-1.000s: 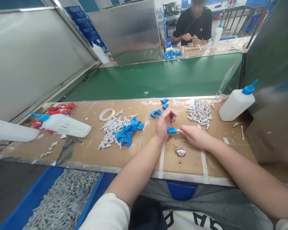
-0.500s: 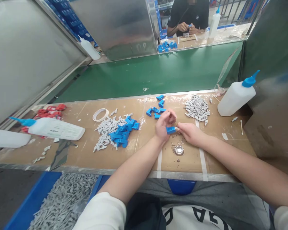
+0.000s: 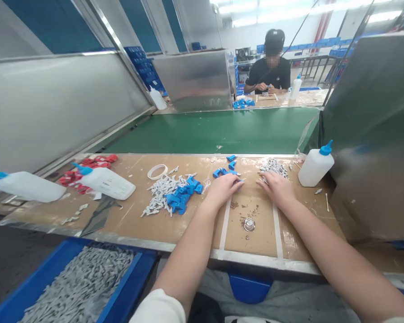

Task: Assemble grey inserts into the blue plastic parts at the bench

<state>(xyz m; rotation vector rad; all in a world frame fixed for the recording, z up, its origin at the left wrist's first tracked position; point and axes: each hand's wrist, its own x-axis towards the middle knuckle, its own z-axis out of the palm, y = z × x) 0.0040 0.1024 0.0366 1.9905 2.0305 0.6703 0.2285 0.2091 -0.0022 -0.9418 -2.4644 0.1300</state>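
My left hand [image 3: 223,189] is closed, with a sliver of a blue plastic part [image 3: 241,181] showing at its fingertips; the hand covers the rest. Just beyond it lie several loose blue parts [image 3: 222,172]. My right hand [image 3: 278,190] reaches over the near edge of a pile of small grey plastic pieces [image 3: 274,166], thumb and fingers apart; whether a fingertip touches a piece I cannot tell. Between and below the hands, a small round metal dish [image 3: 249,224] sits on the cardboard-covered bench [image 3: 261,244], with dark specks around it.
To the left are a heap of grey pieces [image 3: 160,194], blue parts [image 3: 182,196], a tape roll [image 3: 157,172], red parts [image 3: 74,174] and two lying bottles. A white bottle [image 3: 314,168] stands at right. Behind runs a green belt [image 3: 205,132]; a co-worker [image 3: 271,74] sits across it.
My hands have moved apart. The blue part, earlier held between both, is now mostly hidden at my left hand; my right hand has moved to the grey pile. The view has tilted up.
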